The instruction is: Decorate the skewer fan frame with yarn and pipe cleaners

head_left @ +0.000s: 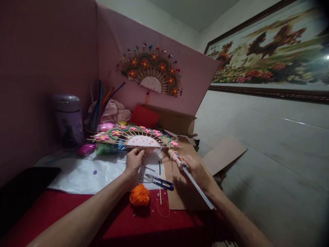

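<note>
Left fingers (142, 154): pinched on flower-decorated fan (142, 140); might tip if loosened.
Right fingers (189, 160): clamped around glue gun (176, 157); might drip if squeezed early.

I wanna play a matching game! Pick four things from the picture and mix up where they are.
1. Fluffy orange yarn ball
2. Half-round brown fan with pink flowers
3. Half-round brown fan with red-orange flowers
4. Colourful-patterned glue gun with clear stick

A. Up on the pink panel
B. In the right hand
C. On the red cloth
D. At the left hand's fingertips

Pairs: 1-C, 2-D, 3-A, 4-B
</note>
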`<state>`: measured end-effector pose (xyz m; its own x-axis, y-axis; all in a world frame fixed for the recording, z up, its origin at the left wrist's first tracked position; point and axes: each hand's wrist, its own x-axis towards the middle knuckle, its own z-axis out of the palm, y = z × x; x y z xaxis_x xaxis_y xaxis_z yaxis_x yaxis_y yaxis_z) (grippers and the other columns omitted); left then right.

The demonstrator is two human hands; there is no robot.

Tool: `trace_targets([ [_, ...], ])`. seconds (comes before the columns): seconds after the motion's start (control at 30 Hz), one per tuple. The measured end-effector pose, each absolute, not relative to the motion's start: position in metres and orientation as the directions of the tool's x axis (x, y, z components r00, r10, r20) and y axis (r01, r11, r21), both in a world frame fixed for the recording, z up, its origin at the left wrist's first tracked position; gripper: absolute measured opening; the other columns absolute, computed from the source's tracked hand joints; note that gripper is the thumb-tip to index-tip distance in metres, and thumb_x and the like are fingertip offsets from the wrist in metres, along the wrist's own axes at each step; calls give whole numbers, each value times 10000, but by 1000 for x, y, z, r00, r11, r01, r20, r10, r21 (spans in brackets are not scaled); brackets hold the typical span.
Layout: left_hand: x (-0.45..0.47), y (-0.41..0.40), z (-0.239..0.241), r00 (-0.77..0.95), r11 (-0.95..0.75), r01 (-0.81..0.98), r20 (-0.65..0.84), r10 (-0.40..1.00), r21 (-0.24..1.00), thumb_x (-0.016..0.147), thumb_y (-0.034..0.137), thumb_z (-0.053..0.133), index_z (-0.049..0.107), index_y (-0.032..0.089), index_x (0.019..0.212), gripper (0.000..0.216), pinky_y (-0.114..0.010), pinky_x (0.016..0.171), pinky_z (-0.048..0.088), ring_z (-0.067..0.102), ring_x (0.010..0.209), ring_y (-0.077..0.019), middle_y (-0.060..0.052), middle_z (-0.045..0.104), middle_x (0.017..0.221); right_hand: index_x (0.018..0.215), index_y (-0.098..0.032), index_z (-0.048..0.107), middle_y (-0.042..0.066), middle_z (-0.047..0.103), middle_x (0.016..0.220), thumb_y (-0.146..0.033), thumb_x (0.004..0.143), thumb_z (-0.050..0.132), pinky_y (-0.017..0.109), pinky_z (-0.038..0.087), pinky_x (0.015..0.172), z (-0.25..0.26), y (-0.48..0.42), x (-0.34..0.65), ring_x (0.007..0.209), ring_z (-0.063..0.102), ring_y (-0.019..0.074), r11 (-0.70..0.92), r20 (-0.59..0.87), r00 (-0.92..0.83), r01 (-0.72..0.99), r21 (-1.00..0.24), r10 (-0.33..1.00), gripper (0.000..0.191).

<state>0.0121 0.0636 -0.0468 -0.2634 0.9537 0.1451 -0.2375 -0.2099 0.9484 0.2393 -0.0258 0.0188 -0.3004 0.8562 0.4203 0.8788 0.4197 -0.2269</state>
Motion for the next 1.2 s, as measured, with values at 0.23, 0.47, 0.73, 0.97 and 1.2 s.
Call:
trace_targets([
  [0.23, 13, 65, -51, -230, -245, -265, 185, 955, 933, 583, 349, 679, 646, 129, 637, 229, -228, 544, 387, 507, 563, -126, -17, 614, 589, 1038, -224, 594, 62, 679, 907, -238, 810, 457, 244, 339, 588, 20, -10, 173, 680, 580, 166, 349, 359, -319, 937, -21, 877, 266],
  [0.47, 15, 57, -43, -226, -219, -297, 154, 962, 930, 588, 333, 686, 647, 128, 653, 219, -223, 555, 394, 521, 589, -127, -21, 640, 643, 915, -191, 594, 78, 650, 839, -247, 825, 445, 272, 301, 540, 18, -4, 152, 652, 548, 170, 389, 376, -404, 914, 118, 834, 183],
  [0.73, 17, 50, -35, -245, -210, -370, 123, 962, 905, 542, 308, 679, 622, 129, 575, 191, -219, 515, 380, 486, 521, -110, 3, 596, 543, 895, -161, 539, 63, 614, 860, -225, 827, 483, 260, 298, 533, -1, 11, 151, 684, 542, 162, 471, 407, -479, 873, 127, 777, 109],
  [0.97, 18, 52, -41, -233, -224, -351, 146, 961, 909, 543, 268, 658, 606, 128, 574, 153, -207, 496, 363, 465, 517, -101, 16, 579, 536, 866, -168, 528, 47, 597, 824, -273, 842, 497, 265, 301, 528, -5, 15, 150, 678, 538, 161, 500, 396, -506, 856, 128, 766, 112],
  [1.2, 18, 48, -38, -260, -208, -355, 117, 959, 911, 496, 202, 600, 573, 140, 538, 79, -196, 476, 343, 437, 495, -90, 34, 547, 504, 906, -174, 518, 57, 612, 860, -207, 862, 448, 264, 313, 545, -2, 19, 145, 694, 549, 157, 472, 324, -502, 865, 170, 802, 89],
])
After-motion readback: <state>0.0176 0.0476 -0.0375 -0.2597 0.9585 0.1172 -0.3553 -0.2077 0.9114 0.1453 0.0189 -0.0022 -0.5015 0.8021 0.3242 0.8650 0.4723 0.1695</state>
